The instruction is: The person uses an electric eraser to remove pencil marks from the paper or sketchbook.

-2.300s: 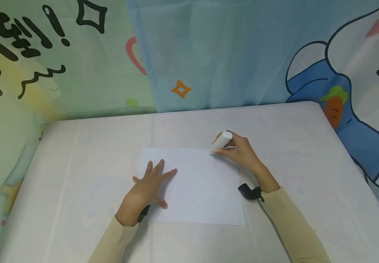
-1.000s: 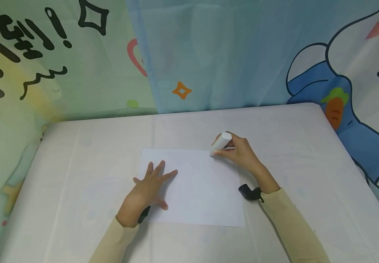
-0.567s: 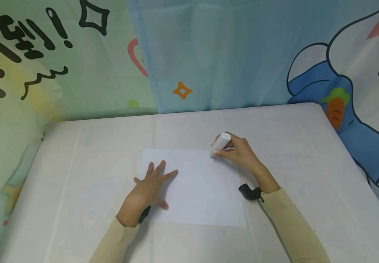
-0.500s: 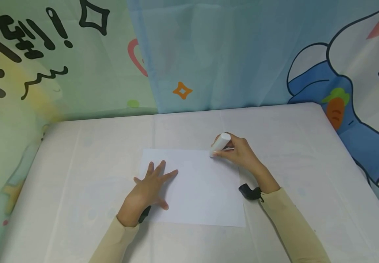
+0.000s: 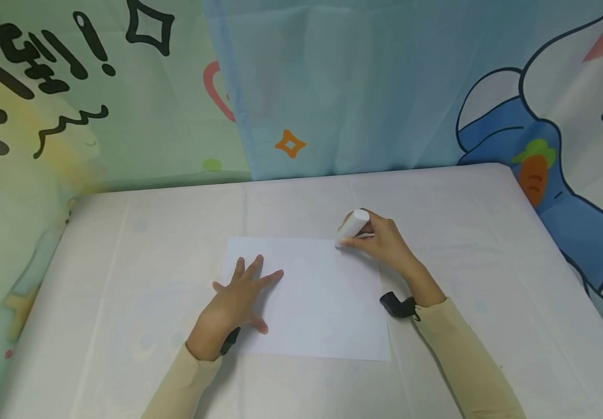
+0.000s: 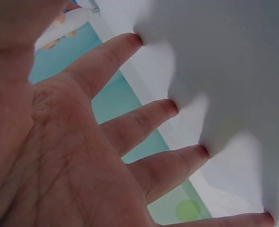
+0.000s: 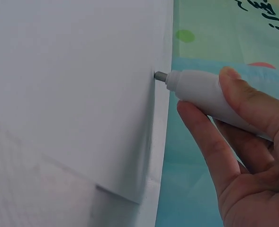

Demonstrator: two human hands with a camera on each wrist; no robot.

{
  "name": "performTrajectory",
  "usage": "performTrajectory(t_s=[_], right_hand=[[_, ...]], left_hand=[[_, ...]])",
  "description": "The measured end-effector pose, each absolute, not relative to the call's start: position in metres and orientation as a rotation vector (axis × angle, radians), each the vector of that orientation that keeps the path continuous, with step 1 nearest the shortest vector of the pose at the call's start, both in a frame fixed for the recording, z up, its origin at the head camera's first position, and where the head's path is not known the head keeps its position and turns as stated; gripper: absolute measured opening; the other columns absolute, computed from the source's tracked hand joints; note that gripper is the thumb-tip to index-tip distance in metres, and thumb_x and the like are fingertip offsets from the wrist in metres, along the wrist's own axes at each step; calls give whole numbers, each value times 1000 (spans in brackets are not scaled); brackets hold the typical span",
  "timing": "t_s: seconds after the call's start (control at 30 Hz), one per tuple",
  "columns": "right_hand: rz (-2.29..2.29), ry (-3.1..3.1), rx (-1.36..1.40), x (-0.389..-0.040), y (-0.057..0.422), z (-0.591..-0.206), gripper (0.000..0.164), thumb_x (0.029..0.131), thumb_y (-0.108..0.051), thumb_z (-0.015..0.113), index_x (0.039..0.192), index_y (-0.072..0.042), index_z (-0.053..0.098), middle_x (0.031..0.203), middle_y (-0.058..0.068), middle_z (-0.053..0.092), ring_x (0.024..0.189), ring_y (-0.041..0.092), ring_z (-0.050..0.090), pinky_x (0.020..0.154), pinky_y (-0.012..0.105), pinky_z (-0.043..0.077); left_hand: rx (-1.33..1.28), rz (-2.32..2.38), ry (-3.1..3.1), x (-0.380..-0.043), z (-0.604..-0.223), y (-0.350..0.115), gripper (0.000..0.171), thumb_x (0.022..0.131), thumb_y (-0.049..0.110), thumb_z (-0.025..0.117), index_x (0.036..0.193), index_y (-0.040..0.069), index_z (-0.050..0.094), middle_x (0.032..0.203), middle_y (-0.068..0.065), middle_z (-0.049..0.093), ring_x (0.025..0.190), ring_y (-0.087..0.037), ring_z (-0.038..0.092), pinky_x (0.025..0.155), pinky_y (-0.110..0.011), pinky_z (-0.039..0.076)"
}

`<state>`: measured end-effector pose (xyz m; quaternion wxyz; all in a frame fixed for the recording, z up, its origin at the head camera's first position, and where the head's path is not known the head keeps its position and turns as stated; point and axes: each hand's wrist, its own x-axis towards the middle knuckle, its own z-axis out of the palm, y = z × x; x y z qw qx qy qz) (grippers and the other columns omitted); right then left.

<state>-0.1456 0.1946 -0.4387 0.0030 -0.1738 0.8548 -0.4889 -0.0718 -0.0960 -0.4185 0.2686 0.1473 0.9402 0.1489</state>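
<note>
A white sheet of paper (image 5: pixel 322 302) lies flat on the table. My left hand (image 5: pixel 235 305) has its fingers spread over the paper's left part; in the left wrist view its straight fingertips (image 6: pixel 172 106) touch the sheet. With thumb and fingers my right hand (image 5: pixel 382 241) grips a thick white correction pen (image 5: pixel 354 224), tilted, near the paper's far right corner. In the right wrist view the metal tip of the correction pen (image 7: pixel 191 87) meets the sheet close to its far edge. No mark shows on the paper.
A white cloth (image 5: pixel 149 262) covers the table beneath the paper. Behind it hangs a printed curtain (image 5: pixel 359 87) with cartoon figures, meeting the table's far edge. A black wrist mount (image 5: pixel 398 305) sits at the right cuff, just beside the paper's right edge.
My right hand and the correction pen have shifted very slightly away and to the right in the last half second. The left hand and the paper stay in place.
</note>
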Motion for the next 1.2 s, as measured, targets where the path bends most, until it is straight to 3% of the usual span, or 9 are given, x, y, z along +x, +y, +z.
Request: performTrajectory(t_s=[0.13,0.4,0.63,0.87,1.1,1.2], right_hand=[[-1524,2689,-548,-146,195,-439,38,75,5,80,106,9,60,102,26,68,91,40,69,75,26,57],[-1541,2718,-534,-146,197,-442,37,75,4,80,106,8,60,100,25,69,90,39,70,72,10,50],[-1506,2710,-543,-147,196,-439,37,75,4,80,106,8,60,102,27,68,90,41,70,74,23,55],[-1525,2702,-516,-145,195,-437,37,76,4,79,107,9,60,102,27,68,91,40,69,75,22,56],[-1530,2679,-545,-145,195,-437,37,76,5,79,108,10,59,104,29,67,93,42,69,79,40,57],[-1517,2687,-545,-145,194,-438,37,77,4,79,108,9,59,104,28,67,93,41,69,78,39,58]], left_hand=[[395,410,2533,-72,-419,-96,105,60,23,93,150,26,39,162,-15,16,147,-46,5,92,-82,25],[402,416,2538,-72,-420,-97,105,60,23,93,150,26,40,162,-15,16,147,-47,6,92,-82,26],[394,417,2534,-72,-419,-96,106,60,23,93,150,26,40,162,-15,16,147,-46,5,93,-82,25],[395,436,2536,-71,-420,-97,104,60,22,93,150,25,41,162,-15,16,147,-46,5,93,-82,24],[409,451,2550,-71,-421,-98,104,59,22,93,149,24,42,161,-16,17,146,-48,6,91,-83,24],[409,447,2550,-71,-421,-98,103,59,22,93,149,24,42,161,-16,17,147,-47,7,92,-83,24]])
